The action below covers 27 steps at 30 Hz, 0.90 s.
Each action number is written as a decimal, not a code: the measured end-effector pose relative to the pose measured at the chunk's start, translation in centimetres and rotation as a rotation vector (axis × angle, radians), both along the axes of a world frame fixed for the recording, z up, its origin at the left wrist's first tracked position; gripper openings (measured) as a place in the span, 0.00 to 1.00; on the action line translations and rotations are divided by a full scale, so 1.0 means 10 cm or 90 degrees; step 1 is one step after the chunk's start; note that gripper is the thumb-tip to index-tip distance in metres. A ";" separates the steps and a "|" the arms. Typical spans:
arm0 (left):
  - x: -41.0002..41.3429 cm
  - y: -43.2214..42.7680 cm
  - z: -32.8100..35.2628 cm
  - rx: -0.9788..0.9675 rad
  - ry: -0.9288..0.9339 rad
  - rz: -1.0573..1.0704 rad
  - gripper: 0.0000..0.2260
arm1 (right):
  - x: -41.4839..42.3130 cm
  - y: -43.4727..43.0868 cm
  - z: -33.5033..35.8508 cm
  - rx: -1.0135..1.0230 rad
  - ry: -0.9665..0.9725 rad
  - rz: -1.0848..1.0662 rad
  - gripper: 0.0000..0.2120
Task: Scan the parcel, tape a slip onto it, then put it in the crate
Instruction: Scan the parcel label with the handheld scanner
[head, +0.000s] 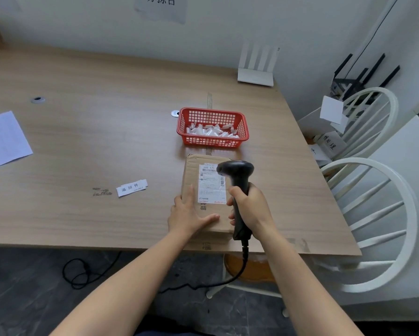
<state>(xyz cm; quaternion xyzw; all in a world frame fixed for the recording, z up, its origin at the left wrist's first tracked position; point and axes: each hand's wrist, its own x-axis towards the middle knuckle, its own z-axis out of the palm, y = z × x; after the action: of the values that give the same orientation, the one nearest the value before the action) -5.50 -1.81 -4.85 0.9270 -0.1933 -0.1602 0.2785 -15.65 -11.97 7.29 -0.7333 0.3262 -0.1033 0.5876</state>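
Observation:
A brown cardboard parcel (191,175) lies flat near the table's front edge, with a white shipping label (209,185) on top. My left hand (188,214) rests flat on the parcel's near left corner, fingers spread. My right hand (248,209) grips the handle of a black barcode scanner (236,169). The scanner's head hangs over the label's right side. White paper slips (131,187) with printed characters lie on the table to the left of the parcel.
A red plastic basket (186,120) holding several small white pieces stands just behind the parcel. A sheet of paper (2,139) lies at the far left, a white router (255,75) at the back right. White chairs (383,214) stand right of the table. The scanner's cable (203,284) trails under the table.

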 end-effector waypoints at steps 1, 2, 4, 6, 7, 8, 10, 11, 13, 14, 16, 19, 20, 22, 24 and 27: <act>-0.01 0.00 -0.01 -0.001 0.000 0.003 0.47 | 0.00 0.00 0.00 0.002 0.002 -0.002 0.08; -0.02 0.00 -0.02 -0.006 -0.003 0.008 0.48 | 0.00 0.00 0.00 0.003 0.005 -0.002 0.08; -0.06 0.02 -0.03 -0.022 -0.012 0.026 0.48 | -0.01 0.01 0.00 0.001 0.008 -0.002 0.08; -0.11 0.04 -0.04 -0.040 -0.019 0.038 0.48 | -0.01 0.01 0.01 -0.003 0.007 -0.002 0.08; -0.13 0.06 -0.05 -0.048 -0.022 0.042 0.49 | -0.02 0.02 0.01 -0.003 0.006 -0.003 0.08; -0.17 0.07 -0.05 -0.055 -0.028 0.047 0.49 | -0.02 0.02 0.01 -0.003 0.006 -0.002 0.08; -0.23 0.10 -0.05 -0.065 -0.048 0.049 0.49 | -0.03 0.03 0.02 -0.004 0.004 0.002 0.08; -0.24 0.11 -0.05 -0.068 -0.054 0.048 0.48 | -0.04 0.04 0.02 -0.005 0.003 0.005 0.08; -0.24 0.12 -0.04 -0.066 -0.057 0.045 0.48 | -0.05 0.05 0.03 -0.009 0.001 0.007 0.07; -0.25 0.12 -0.04 -0.064 -0.058 0.044 0.48 | -0.05 0.05 0.03 -0.012 -0.002 0.009 0.07; -0.25 0.12 -0.03 -0.063 -0.061 0.044 0.48 | -0.05 0.06 0.04 -0.017 -0.007 0.013 0.07; -0.28 0.13 -0.04 -0.070 -0.068 0.048 0.48 | -0.06 0.07 0.06 -0.024 -0.006 0.018 0.07; -0.28 0.14 -0.04 -0.073 -0.070 0.048 0.48 | -0.06 0.07 0.06 -0.024 -0.006 0.018 0.07; -0.29 0.14 -0.03 -0.075 -0.071 0.048 0.48 | -0.07 0.07 0.07 -0.023 -0.007 0.018 0.08; -0.30 0.15 -0.03 -0.076 -0.074 0.047 0.48 | -0.07 0.08 0.07 -0.021 -0.008 0.019 0.08; -0.31 0.16 -0.04 -0.076 -0.078 0.048 0.48 | -0.08 0.08 0.08 -0.021 -0.011 0.017 0.07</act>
<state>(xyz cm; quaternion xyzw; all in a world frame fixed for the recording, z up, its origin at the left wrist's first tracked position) -8.58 -0.25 -5.20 0.9234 -0.1839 -0.0810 0.3269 -16.44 -11.15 8.07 -0.7460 0.3097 -0.1072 0.5798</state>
